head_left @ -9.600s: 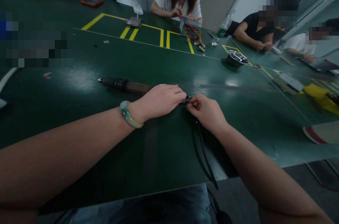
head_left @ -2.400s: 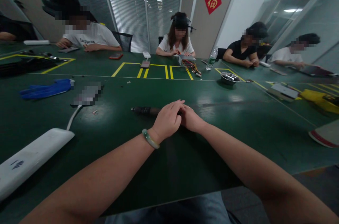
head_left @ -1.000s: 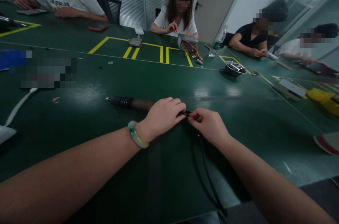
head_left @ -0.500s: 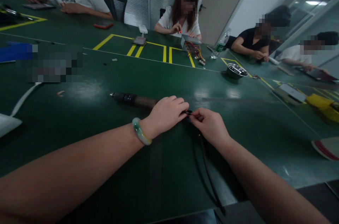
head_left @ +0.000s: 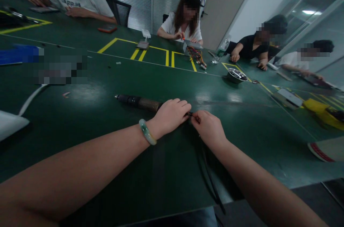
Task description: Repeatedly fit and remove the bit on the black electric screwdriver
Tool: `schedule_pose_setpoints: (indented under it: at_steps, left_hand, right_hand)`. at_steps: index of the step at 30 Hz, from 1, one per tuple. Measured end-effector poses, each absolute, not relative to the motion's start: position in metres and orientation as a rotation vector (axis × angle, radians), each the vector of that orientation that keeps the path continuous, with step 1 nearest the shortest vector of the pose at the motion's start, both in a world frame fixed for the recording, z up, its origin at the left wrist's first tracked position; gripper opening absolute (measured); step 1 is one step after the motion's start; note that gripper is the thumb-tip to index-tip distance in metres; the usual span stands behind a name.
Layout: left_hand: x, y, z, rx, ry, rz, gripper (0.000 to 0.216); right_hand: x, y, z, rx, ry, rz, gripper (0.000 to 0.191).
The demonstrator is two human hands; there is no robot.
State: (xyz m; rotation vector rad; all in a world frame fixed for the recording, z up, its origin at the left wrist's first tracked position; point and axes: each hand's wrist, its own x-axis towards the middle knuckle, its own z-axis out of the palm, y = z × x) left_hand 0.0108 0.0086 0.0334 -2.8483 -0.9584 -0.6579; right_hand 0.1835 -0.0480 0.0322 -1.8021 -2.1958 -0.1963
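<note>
A long dark tool (head_left: 138, 101) with a brown handle lies on the green table (head_left: 113, 130), its metal tip pointing left. My left hand (head_left: 172, 114), a pale green bangle on the wrist, is closed over the tool's right end. My right hand (head_left: 208, 126) is closed in a pinch on the small connector where a black cable (head_left: 211, 180) joins the tool. The two hands nearly touch. The cable runs from my right hand toward me and drops over the table's near edge.
A white power strip (head_left: 10, 125) with its cord lies at the left. A blue glove (head_left: 16, 54) is at the far left, a metal bowl (head_left: 235, 75) and water bottle (head_left: 223, 45) at the far right. Several people work along the far side. Yellow tape marks the table.
Both hands keep the same hold on the tool's end and the cable connector. The view has tilted up slightly over the last second; 2.4 s ago it looked higher across the room.
</note>
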Motion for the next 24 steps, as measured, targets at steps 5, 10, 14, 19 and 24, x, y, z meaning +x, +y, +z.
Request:
schedule_pose_setpoints:
  at_steps: [5,10,14,19,24]
  left_hand:
    - [0.009,0.009,0.032,-2.861,-0.958,-0.674,0.012]
    - [0.008,0.009,0.031,-2.872,-0.976,-0.707,0.016]
    - [0.009,0.005,0.032,-2.887,-0.916,-0.791,0.021]
    - [0.004,0.002,0.035,-2.882,-0.802,-0.917,0.033]
    - [-0.010,0.003,0.036,-2.890,-0.794,-0.951,0.034]
  right_hand:
    - [0.188,-0.050,0.029,-1.736,-2.321,-0.394,0.019]
    - [0.191,-0.043,0.027,-1.663,-2.383,-0.509,0.021]
    - [0.193,-0.036,0.025,-1.704,-2.440,-0.412,0.016]
    - [0.196,-0.025,0.025,-1.731,-2.471,-0.376,0.010]
    - [0.223,-0.007,0.030,-1.875,-2.378,-0.316,0.012]
